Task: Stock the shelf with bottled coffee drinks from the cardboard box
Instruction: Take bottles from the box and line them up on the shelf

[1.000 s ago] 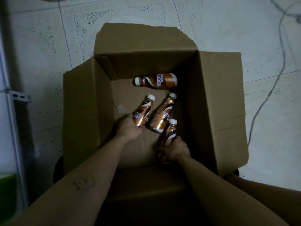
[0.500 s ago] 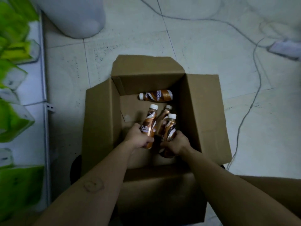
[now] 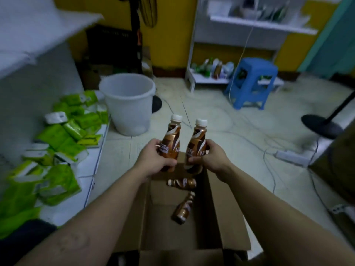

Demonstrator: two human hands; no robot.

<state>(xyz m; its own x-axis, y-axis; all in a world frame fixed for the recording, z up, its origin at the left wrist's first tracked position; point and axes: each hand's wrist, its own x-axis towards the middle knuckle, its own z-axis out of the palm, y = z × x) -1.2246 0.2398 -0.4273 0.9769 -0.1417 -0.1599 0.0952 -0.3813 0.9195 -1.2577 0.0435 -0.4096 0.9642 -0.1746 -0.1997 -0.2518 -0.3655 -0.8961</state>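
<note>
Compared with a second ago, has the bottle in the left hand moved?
Yes. The bottle in the left hand has come up out of the cardboard box: it lay on the box floor, and is now upright above its far rim.

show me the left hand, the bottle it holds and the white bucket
left hand [image 3: 153, 159]: head view, back of the hand
held coffee bottle [image 3: 170, 142]: head view, brown label
white bucket [image 3: 128, 112]: head view, front wall

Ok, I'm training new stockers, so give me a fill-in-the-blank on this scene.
The left hand and right hand each grip a bottle with a ___ cap.
In the box lie ___ more.
The stool is ___.
Missing: white, two, blue.
</note>
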